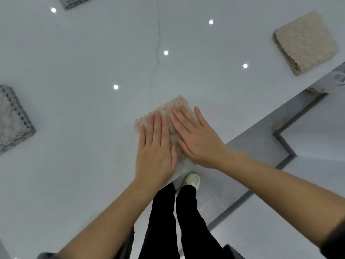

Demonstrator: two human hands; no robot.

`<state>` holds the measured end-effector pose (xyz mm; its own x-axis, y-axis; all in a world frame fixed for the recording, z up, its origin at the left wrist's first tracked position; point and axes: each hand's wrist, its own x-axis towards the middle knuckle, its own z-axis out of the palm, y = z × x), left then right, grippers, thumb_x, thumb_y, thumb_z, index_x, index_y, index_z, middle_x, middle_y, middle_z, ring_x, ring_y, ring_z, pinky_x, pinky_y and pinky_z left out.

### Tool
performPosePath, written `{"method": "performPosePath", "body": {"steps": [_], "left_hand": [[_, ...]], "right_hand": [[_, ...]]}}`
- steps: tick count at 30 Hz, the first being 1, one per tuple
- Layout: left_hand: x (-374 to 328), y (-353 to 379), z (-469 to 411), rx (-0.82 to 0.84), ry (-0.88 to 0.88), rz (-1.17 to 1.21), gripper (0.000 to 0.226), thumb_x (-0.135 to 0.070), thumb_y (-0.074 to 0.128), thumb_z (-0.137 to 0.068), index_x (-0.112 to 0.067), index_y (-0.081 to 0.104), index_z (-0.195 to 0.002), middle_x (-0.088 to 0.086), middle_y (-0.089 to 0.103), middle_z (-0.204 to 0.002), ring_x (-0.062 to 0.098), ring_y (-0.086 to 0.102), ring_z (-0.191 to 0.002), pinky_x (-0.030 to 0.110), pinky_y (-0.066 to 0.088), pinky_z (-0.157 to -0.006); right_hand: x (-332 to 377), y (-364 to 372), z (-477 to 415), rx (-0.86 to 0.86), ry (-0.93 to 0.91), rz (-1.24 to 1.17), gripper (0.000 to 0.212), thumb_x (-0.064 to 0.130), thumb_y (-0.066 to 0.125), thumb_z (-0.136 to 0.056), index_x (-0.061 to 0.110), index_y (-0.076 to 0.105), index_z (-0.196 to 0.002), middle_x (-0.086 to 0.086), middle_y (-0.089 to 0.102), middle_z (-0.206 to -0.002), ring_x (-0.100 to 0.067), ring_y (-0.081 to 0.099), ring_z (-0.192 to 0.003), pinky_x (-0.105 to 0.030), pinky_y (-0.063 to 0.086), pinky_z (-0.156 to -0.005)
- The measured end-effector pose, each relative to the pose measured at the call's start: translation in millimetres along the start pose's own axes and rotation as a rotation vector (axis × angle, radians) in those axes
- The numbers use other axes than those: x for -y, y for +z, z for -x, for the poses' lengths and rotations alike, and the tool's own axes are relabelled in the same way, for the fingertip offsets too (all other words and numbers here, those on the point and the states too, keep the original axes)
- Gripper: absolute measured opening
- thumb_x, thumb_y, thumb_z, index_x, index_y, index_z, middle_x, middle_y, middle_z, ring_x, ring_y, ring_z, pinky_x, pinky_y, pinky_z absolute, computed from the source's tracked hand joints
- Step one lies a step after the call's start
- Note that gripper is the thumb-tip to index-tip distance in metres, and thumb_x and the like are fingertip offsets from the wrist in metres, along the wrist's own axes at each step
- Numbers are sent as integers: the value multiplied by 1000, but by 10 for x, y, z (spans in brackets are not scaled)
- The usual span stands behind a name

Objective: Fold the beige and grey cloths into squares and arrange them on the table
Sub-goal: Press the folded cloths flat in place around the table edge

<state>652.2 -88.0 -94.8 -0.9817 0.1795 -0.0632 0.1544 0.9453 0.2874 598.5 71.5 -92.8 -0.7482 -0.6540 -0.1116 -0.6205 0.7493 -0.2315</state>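
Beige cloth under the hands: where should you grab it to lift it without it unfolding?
Probably the bare left edge of the beige cloth, coming from the left with the left hand, thumb under, fingers on top. It lies flat and folded, so pinching all layers there should keep it square.

The glossy white tabletop [84,53] carries four folded cloths, well apart: a near beige cloth [173,102] at its front edge, a beige square [306,42] toward the right edge, a grey square [13,118] at the left, and a far grey cloth [74,1] that is cut off by the frame.
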Motion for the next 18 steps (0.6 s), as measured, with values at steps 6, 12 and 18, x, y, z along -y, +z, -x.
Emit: {"method": "performPosePath", "body": {"steps": [6,12,18], "left_hand": [[12,127,7,58,-57,-86,65,-36,22,-99,2,16,-152,21,12,-160,31,7,-150,48,10,-121],[19,94,-21,64,-71,-77,65,-36,20,-99,2,19,-152,19,13,-160,30,9,-150,49,11,-121],[-189,-158,-177,24,-77,-15,68,-31,27,-94,2,13,-152,18,7,-161,30,2,-150,47,3,-121]], "right_hand": [[-13,90,20,3,-42,65,61,35,31,-101,3,21,-153,-14,15,-161,-28,8,-150,-51,12,-120],[-84,78,-4,51,-54,83,61,36,28,-102,3,21,-153,-14,13,-161,-28,6,-150,-51,12,-120],[-297,-174,146,-28,48,17,60,33,30,-102,-1,22,-151,-17,15,-160,-29,10,-150,-50,13,-120]]}}
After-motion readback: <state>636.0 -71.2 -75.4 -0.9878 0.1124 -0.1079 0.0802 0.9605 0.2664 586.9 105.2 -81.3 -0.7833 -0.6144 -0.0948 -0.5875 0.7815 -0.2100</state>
